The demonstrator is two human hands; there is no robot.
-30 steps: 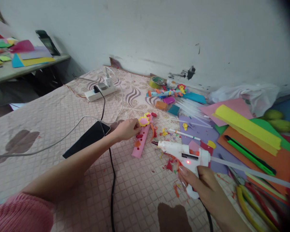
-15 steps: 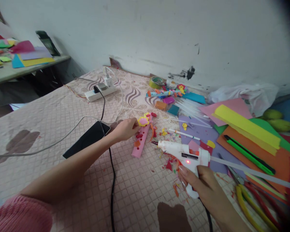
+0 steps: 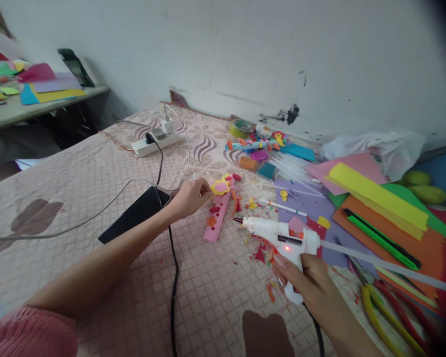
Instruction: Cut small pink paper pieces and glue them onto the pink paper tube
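My right hand (image 3: 308, 282) grips a white hot glue gun (image 3: 278, 235) by its handle. Its red light glows, its nozzle points left, and a long clear glue stick sticks out behind. My left hand (image 3: 194, 196) is closed, fingertips drawn together right beside the left edge of a yellow flower with a pink centre (image 3: 221, 187); anything between them is hidden. That flower lies at the upper end of a pink strip (image 3: 218, 218) dotted with red and orange pieces. The nozzle is a short way right of the strip.
Foam sheets, a green cutter (image 3: 382, 239) and yellow-and-red-handled tools (image 3: 379, 317) crowd the right. A phone (image 3: 134, 215) lies under my left forearm, near a power strip (image 3: 156, 144) and trailing cords. Tape (image 3: 240, 128) and clay blocks (image 3: 247, 163) sit towards the wall.
My left fingertips have shifted slightly left from the yellow flower, so more of its edge shows. The glue gun has stayed nearly in place.
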